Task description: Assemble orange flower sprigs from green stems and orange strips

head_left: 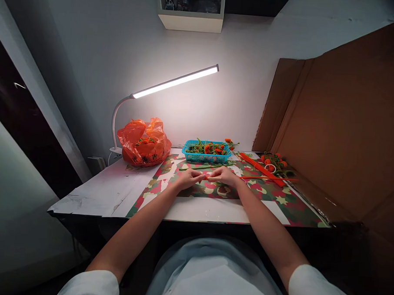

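My left hand [191, 179] and my right hand [224, 176] meet over the camouflage-patterned mat, fingertips pinched close together. Between them shows a small bit of a thin orange strip, which looks like a pipe cleaner. A long thin orange strip [267, 178] also runs out to the right from behind my right wrist; whether it is the same piece is hidden. Just beyond my fingers lie thin green stems [202, 167]. Behind these stands a blue plastic basket [206, 158] holding orange flowers with green stems.
A red plastic bag [141, 151] with orange flowers sits at the back left, by a lit lamp [176, 82]. At right lie a bundle of orange strips [259, 167], more orange flowers [274, 161] and a white ring [270, 168]. A cardboard sheet [341, 127] walls the right side.
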Motion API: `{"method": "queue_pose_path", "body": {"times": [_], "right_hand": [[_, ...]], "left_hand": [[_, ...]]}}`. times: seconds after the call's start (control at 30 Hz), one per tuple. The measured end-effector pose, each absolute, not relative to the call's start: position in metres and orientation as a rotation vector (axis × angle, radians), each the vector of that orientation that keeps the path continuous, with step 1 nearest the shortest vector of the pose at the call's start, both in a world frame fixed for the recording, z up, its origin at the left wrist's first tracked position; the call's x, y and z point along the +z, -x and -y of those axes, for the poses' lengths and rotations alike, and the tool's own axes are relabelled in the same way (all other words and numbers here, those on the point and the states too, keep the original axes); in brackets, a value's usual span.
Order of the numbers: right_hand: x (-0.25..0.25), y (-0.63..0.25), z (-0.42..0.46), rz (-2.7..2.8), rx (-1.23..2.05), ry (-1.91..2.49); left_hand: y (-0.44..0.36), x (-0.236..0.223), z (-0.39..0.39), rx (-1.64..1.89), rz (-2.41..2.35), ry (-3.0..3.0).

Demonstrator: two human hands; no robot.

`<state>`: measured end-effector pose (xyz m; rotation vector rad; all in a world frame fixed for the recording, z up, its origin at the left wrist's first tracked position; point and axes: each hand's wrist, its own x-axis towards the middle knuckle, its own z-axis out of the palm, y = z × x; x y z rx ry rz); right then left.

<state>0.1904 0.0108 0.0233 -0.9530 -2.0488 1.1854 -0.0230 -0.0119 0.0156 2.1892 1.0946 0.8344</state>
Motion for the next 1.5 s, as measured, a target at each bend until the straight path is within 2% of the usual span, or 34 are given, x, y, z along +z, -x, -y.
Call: {"method": "queue_pose_path", "body": {"times": [0.2,0.47,0.87,1.1,1.3,1.5], "right_hand": [[0.013,-0.189,-0.014,2.172,0.968,0.995],[0.009,-0.181,-0.012,2.106,0.514,1.128],[0.009,-0.177,-0.009,2.146,0.287,1.175],[0.016,-0.173,-0.002,2.261,-0.009,1.126],[0.012,-0.158,0.004,2.188,0.003,1.173],[0.008,-0.151,0.004,2.039,0.135,1.072]], "left_hand": [[0.026,0.010,0.009,0.710,-1.196,-2.405],[0.026,0.014,0.008,0.732,-1.302,-2.452],[0.027,0.015,0.008,0.702,-1.386,-2.438],[0.016,0.011,0.011,0.788,-1.731,-2.397],[0.018,0.007,0.005,0.949,-1.868,-2.242],[0.024,0.009,0.001,1.094,-1.762,-1.873]]}}
